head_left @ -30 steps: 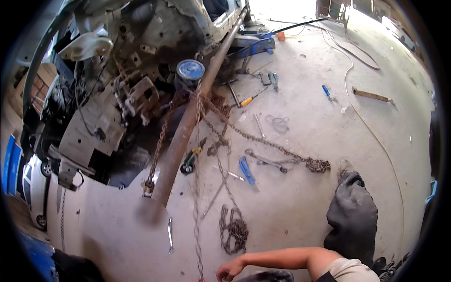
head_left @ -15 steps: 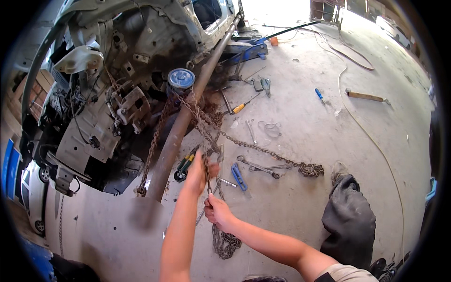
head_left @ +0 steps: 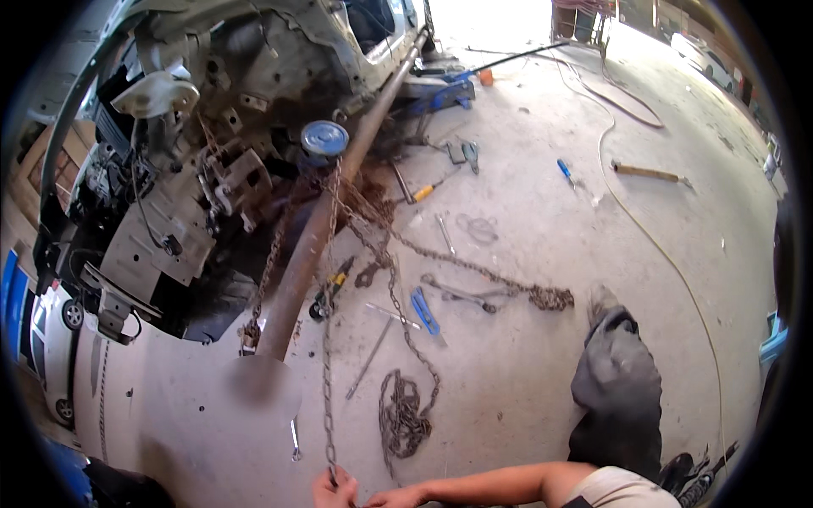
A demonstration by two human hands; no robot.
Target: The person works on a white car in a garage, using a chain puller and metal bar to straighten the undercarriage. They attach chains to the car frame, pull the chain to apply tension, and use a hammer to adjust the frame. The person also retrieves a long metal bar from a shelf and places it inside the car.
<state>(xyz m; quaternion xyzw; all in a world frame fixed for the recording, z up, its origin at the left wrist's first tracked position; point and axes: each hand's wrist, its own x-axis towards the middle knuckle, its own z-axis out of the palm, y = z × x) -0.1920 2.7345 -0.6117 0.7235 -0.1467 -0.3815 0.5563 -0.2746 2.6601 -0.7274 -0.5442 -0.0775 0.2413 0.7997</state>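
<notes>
My left hand (head_left: 335, 489) is closed round a rusty chain (head_left: 329, 389) at the lower edge. The chain runs straight up, taut, past a thick brown metal pipe (head_left: 318, 250) to a round blue chain hoist (head_left: 324, 138). Close beside it on the right, my right hand (head_left: 396, 498) has its fingers pressed together; the lower edge cuts it off and hides what they hold. A heaped length of chain (head_left: 406, 419) lies on the floor just beyond my hands. Another chain (head_left: 271, 271) hangs left of the pipe.
A stripped car body (head_left: 246, 59) fills the upper left. On the floor lie a blue-handled tool (head_left: 424, 311), wrenches (head_left: 461, 293), a hammer (head_left: 648, 172), a screwdriver (head_left: 566, 171), a second chain pile (head_left: 550, 297) and a long hose (head_left: 669, 250). A blue floor jack (head_left: 440, 97) stands behind.
Both hands have moved down toward the lower edge, drawing the chain from the hoist into a straight line. The heaped chain now lies apart from my hands.
</notes>
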